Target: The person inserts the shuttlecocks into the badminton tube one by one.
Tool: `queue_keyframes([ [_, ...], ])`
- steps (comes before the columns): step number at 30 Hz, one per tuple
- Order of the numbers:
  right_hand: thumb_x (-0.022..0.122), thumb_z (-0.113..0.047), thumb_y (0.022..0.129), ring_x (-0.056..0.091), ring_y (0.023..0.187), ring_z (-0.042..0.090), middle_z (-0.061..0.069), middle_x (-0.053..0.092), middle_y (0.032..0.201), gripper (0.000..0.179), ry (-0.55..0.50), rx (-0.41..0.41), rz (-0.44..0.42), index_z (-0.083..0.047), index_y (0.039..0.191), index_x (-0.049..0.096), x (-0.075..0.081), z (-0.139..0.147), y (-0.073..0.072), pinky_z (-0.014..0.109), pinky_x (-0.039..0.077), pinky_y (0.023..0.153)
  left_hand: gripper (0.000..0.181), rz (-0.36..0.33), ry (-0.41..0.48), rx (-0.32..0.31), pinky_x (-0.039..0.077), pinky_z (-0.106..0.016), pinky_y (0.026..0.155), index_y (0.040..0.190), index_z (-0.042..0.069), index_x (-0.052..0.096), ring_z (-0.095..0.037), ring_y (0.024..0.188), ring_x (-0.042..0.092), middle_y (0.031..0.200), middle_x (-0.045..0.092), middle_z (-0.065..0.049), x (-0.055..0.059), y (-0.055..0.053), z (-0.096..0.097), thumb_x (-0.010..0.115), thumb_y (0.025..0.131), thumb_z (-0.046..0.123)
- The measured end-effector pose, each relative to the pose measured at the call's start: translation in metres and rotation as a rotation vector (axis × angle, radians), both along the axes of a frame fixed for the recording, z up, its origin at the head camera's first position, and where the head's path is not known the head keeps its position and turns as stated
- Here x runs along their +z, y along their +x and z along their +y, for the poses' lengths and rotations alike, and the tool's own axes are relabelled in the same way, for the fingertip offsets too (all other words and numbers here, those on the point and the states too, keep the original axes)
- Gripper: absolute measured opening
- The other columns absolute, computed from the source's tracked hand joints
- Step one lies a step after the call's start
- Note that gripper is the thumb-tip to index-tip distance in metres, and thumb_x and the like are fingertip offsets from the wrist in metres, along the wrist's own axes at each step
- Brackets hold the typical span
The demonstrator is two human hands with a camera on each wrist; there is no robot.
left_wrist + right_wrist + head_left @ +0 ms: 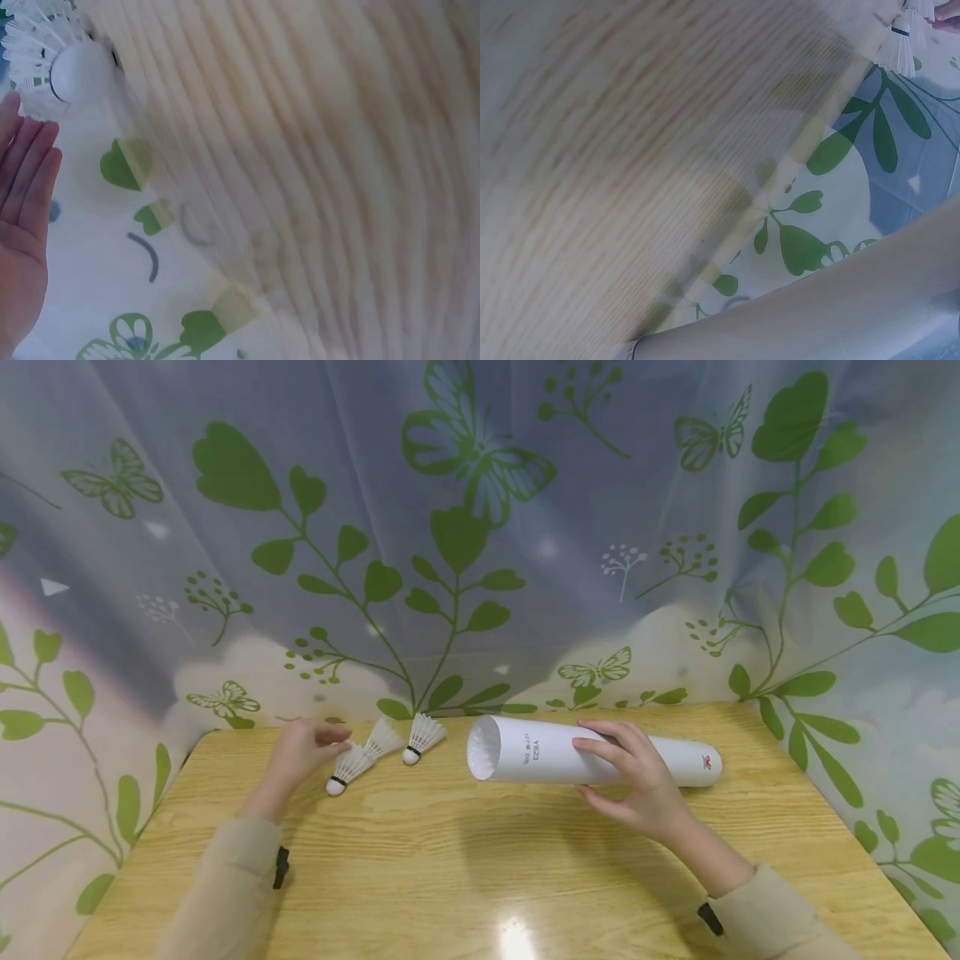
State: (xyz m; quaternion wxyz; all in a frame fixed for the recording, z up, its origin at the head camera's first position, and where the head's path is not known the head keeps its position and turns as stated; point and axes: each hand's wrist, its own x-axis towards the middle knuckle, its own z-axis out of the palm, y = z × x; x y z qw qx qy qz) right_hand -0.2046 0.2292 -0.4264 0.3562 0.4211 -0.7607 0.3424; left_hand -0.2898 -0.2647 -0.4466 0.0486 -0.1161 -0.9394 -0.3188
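My right hand (637, 777) holds a white shuttlecock tube (551, 750) from above, thumb on the near side and fingers over the top. The tube lies sideways, its open mouth facing left; in the right wrist view its pale side (817, 307) fills the lower right. At the left, my left hand (300, 756) is beside a white shuttlecock (352, 766), its fingertips at the feathers. The left wrist view has fairly straight fingers (34, 176) close below the feather skirt. A second shuttlecock (384, 737) adjoins the first, and a third shuttlecock (425, 732) lies to their right.
The wooden table (420, 860) has its back edge against a curtain (360, 568) printed with leaves and butterflies. More of the printed cloth hangs along both sides. The shuttlecocks are near the back edge, left of the tube's mouth.
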Motion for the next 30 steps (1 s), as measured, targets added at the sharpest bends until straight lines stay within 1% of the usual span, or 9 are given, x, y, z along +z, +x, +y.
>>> queue_keyframes([
  [3, 0.076, -0.026, 0.095, 0.057, 0.127, 0.026, 0.023, 0.064, 0.138, 0.042, 0.000, 0.005, -0.006, -0.006, 0.132, 0.069, 0.000, 0.001, 0.000, 0.019, 0.045, 0.110, 0.020, 0.017, -0.028, -0.035, 0.061, -0.057, 0.095, 0.114, 0.000, 0.080, -0.041, 0.105, 0.075, 0.114, 0.079, -0.022, -0.002, 0.000, -0.004, 0.078, 0.098, 0.013],
  [5, 0.076, -0.024, 0.094, 0.057, 0.127, 0.027, 0.024, 0.064, 0.138, 0.043, 0.002, 0.006, -0.008, -0.006, 0.132, 0.069, 0.000, 0.001, 0.000, 0.020, 0.045, 0.110, 0.016, 0.027, -0.036, -0.054, 0.062, -0.057, 0.095, 0.109, 0.002, 0.081, -0.041, 0.104, 0.075, 0.111, 0.080, -0.021, -0.002, 0.001, -0.006, 0.078, 0.097, 0.013],
  [9, 0.072, -0.032, 0.099, 0.057, 0.127, 0.028, 0.024, 0.064, 0.138, 0.042, 0.003, 0.003, -0.005, -0.006, 0.132, 0.069, -0.001, 0.000, 0.000, 0.019, 0.045, 0.110, 0.008, 0.051, -0.036, -0.086, 0.062, -0.057, 0.094, 0.101, 0.003, 0.082, -0.040, 0.100, 0.076, 0.104, 0.081, -0.019, -0.001, 0.003, -0.008, 0.078, 0.097, 0.009],
  [12, 0.067, -0.039, 0.103, 0.058, 0.126, 0.029, 0.025, 0.064, 0.136, 0.044, 0.001, 0.001, 0.004, -0.006, 0.131, 0.069, -0.001, 0.000, -0.001, 0.019, 0.045, 0.110, 0.005, 0.053, -0.033, -0.094, 0.063, -0.055, 0.091, 0.098, 0.003, 0.081, -0.036, 0.094, 0.076, 0.099, 0.081, -0.017, 0.000, 0.003, -0.009, 0.078, 0.096, 0.007],
  [15, 0.065, -0.041, 0.104, 0.058, 0.125, 0.030, 0.026, 0.064, 0.135, 0.045, -0.006, 0.004, 0.013, -0.005, 0.130, 0.069, -0.001, 0.000, -0.001, 0.019, 0.045, 0.110, 0.005, 0.028, -0.029, -0.096, 0.064, -0.053, 0.089, 0.097, 0.003, 0.080, -0.032, 0.091, 0.076, 0.096, 0.080, -0.015, 0.000, 0.003, -0.010, 0.077, 0.097, 0.007],
  [21, 0.065, -0.041, 0.104, 0.058, 0.126, 0.028, 0.025, 0.064, 0.136, 0.045, -0.007, 0.004, 0.011, -0.006, 0.131, 0.070, -0.002, 0.000, -0.002, 0.019, 0.045, 0.110, 0.007, -0.051, 0.016, -0.118, 0.063, -0.052, 0.094, 0.101, 0.002, 0.079, -0.029, 0.095, 0.076, 0.100, 0.080, -0.014, -0.002, 0.004, -0.012, 0.074, 0.099, 0.007],
  [24, 0.066, -0.041, 0.104, 0.058, 0.126, 0.029, 0.026, 0.064, 0.135, 0.045, -0.005, 0.002, 0.011, -0.005, 0.131, 0.070, -0.002, 0.000, -0.002, 0.019, 0.045, 0.110, 0.008, -0.073, 0.039, -0.121, 0.064, -0.046, 0.093, 0.102, 0.002, 0.080, -0.025, 0.095, 0.076, 0.102, 0.080, -0.015, -0.004, 0.005, -0.014, 0.073, 0.100, 0.007],
  [27, 0.066, -0.041, 0.104, 0.058, 0.125, 0.029, 0.026, 0.064, 0.136, 0.045, -0.006, -0.002, 0.011, -0.005, 0.131, 0.070, -0.002, 0.000, -0.001, 0.018, 0.045, 0.110, 0.009, -0.083, 0.041, -0.116, 0.064, -0.037, 0.090, 0.102, 0.002, 0.080, -0.020, 0.092, 0.075, 0.101, 0.081, -0.014, -0.004, 0.007, -0.014, 0.073, 0.100, 0.008],
  [30, 0.065, -0.042, 0.104, 0.058, 0.125, 0.029, 0.025, 0.064, 0.136, 0.045, -0.004, -0.006, 0.007, -0.006, 0.131, 0.070, -0.002, 0.000, -0.001, 0.019, 0.045, 0.109, 0.011, -0.100, 0.036, -0.109, 0.062, -0.032, 0.087, 0.101, 0.002, 0.080, -0.015, 0.089, 0.073, 0.100, 0.081, -0.014, -0.004, 0.009, -0.014, 0.073, 0.100, 0.010],
])
